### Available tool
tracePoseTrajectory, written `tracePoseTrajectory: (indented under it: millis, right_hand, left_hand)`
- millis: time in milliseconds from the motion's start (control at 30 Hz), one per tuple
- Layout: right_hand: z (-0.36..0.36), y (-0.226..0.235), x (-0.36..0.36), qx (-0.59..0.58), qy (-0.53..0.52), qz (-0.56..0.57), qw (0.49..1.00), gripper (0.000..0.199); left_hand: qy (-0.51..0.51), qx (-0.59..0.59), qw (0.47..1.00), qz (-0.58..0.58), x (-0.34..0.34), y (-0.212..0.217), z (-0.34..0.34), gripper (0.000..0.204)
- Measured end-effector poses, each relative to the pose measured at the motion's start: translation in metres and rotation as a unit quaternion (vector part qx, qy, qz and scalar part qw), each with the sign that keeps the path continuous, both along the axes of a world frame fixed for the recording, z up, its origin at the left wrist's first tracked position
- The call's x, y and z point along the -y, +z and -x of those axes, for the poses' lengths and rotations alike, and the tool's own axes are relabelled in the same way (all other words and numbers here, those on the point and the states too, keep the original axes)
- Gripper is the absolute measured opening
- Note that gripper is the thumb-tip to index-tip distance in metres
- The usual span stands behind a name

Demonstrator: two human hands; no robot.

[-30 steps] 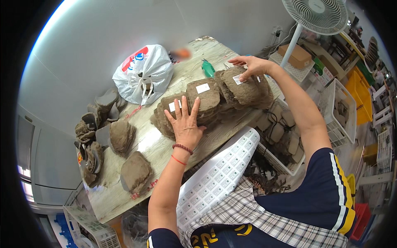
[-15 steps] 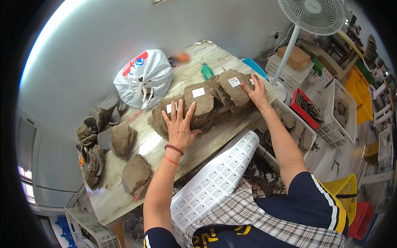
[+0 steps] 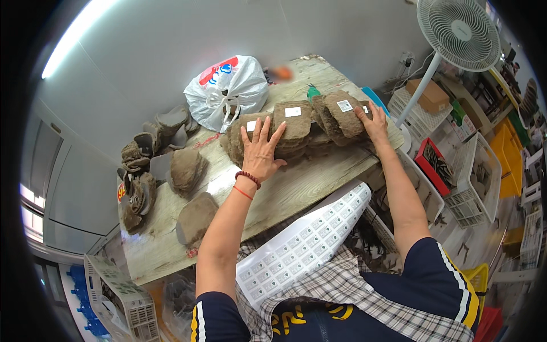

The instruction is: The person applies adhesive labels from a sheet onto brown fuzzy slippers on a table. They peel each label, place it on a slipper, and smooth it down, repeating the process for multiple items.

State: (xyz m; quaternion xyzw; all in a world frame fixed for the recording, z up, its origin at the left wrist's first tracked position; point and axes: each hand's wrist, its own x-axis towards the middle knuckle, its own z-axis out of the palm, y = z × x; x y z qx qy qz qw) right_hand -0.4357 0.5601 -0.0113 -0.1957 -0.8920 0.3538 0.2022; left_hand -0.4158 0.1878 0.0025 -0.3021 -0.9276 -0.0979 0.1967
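Observation:
Several brown, fuzzy, rounded flat pads (image 3: 293, 126) lie in overlapping stacks across the table, and white labels (image 3: 344, 106) sit on their tops. My left hand (image 3: 263, 149) rests with fingers spread over the nearer left stack, partly covering its label. At the right end of the row, my right hand (image 3: 374, 124) lies along the edge of the last stack, fingers apart. Neither hand grips anything. A white sheet of printed stickers (image 3: 307, 242) slants across my lap, below the table edge. Left of my left arm are a loose pad (image 3: 196, 216) and a small pile of pads (image 3: 188, 171).
A tied white plastic bag (image 3: 225, 88) stands behind the stacks, with curved grey-brown pieces (image 3: 171, 122) to its left. A green bottle-like object (image 3: 313, 91) is mostly hidden. A white fan (image 3: 457, 34) stands at right, near a red bin (image 3: 435, 165) and white crates (image 3: 476, 182).
The view has shifted, so the table and stacks appear farther right and slightly higher. Both hands stay on the same stacks, with little visible change in their pose.

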Motion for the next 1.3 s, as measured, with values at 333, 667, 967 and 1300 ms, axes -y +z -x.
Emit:
tracePoseTrajectory:
  millis: [333, 667, 967, 1300]
  right_hand:
    - [-0.016, 0.012, -0.009, -0.219, -0.045, -0.176, 0.959, 0.073]
    - [-0.128, 0.007, 0.209, -0.018, 0.384, 0.223, 0.896, 0.018]
    - [-0.093, -0.022, 0.392, -0.007, 0.519, 0.056, 0.853, 0.047]
    - [-0.09, -0.043, 0.436, -0.121, 0.491, -0.01, 0.863, 0.047]
  left_hand:
    - [0.073, -0.034, 0.986, -0.148, 0.067, 0.011, -0.058, 0.071]
    - [0.43, 0.055, 0.661, -0.613, 0.238, -0.065, -0.216, 0.026]
    - [0.434, 0.103, 0.701, -0.556, 0.236, -0.065, -0.196, 0.033]
    - [0.348, 0.14, 0.604, -0.703, 0.186, -0.067, -0.21, 0.067]
